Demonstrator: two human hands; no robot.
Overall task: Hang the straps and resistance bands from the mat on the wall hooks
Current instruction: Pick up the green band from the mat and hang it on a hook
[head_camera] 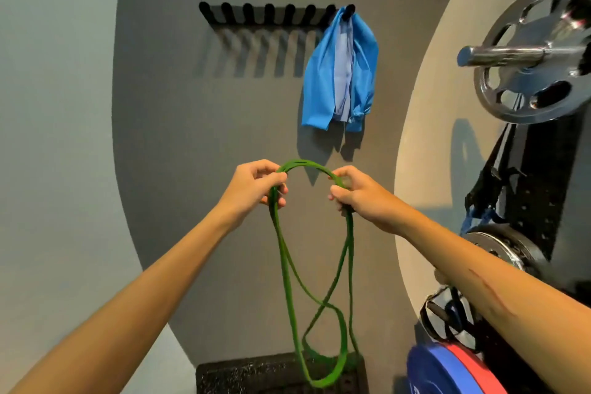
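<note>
A green resistance band [286,269], folded into several loops, hangs in front of the grey wall. My left hand [256,184] grips its top left and my right hand [356,192] grips its top right, with a short arch of band between them. Its lower loops dangle down to the dark mat [243,374] at the bottom. Above, a black rack of wall hooks [268,13] runs across the wall. A blue band [340,73] hangs from the rightmost hooks. The hooks to its left are bare.
A barbell end with a chrome weight plate [531,54] juts out at the upper right on a black rack [537,189]. Blue and red plates [447,368] lie at the bottom right, with black straps [447,317] just above them.
</note>
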